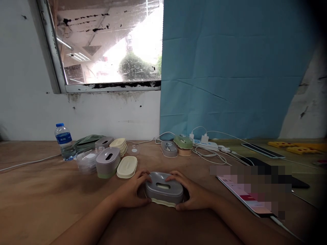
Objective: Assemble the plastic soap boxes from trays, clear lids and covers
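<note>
A grey oval plastic box (pixel 166 192) with a slot in its top lies on the table right in front of me, a cream rim showing along its lower edge. My left hand (pixel 133 190) grips its left end, fingers on top and thumb low at the front. On the opposite end, my right hand (pixel 191 191) holds it the same way. Through the slot something pale shows. Beyond my left hand lie a single cream oval lid (pixel 127 166), a taller grey box with a slot (pixel 108 161) and a stack of cream lids (pixel 120 144).
Clear round containers (pixel 88 161) and a water bottle (pixel 64 141) stand at the back left. Farther back are a small grey box (pixel 169 149) and a green-topped box (pixel 183 141). White cables run from a power strip (pixel 205 144). A tablet (pixel 245 197) lies at right.
</note>
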Available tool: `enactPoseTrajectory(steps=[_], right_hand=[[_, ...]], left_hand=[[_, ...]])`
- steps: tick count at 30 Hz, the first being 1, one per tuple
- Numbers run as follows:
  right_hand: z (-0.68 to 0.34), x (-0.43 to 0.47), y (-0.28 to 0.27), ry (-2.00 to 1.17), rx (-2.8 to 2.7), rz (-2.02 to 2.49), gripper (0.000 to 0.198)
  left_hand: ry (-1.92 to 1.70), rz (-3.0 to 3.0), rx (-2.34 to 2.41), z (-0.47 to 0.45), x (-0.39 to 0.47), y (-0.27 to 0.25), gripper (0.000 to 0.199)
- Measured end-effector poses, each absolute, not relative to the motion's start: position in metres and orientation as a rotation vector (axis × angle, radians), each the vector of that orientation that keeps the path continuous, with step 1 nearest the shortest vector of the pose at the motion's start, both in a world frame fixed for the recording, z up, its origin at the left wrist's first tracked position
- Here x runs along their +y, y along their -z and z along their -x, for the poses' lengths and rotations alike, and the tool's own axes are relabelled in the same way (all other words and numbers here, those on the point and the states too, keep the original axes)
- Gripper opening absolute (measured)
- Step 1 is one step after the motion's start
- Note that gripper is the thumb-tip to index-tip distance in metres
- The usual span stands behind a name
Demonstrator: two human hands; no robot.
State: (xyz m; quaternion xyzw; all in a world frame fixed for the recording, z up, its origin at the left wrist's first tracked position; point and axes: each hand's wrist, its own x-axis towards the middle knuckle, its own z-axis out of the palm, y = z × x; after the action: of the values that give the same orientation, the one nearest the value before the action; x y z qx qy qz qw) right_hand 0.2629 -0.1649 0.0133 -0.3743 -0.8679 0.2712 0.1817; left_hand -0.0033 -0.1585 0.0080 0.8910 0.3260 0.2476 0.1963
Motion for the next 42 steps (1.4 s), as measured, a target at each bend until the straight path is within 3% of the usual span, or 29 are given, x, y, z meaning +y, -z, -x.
enactPoseTrajectory(steps=[16, 29, 42], right_hand=[[-0.263, -0.170, -0.020, -0.813, -2.557, 1.165, 0.084], [-0.263, -0.174, -0.022, -0.814, -2.545, 1.216, 0.090], [-0.256, -0.180, -0.022, -0.690, -2.508, 1.223, 0.083]], left_hand=[[-0.667, -2.466, 0.856, 0.005, -0.156, -0.011, 0.034], [-0.636, -2.549, 0.865, 0.008, -0.154, -0.011, 0.036], [-0.652, -2.617, 0.878, 0.009, -0.159, -0.014, 0.036]])
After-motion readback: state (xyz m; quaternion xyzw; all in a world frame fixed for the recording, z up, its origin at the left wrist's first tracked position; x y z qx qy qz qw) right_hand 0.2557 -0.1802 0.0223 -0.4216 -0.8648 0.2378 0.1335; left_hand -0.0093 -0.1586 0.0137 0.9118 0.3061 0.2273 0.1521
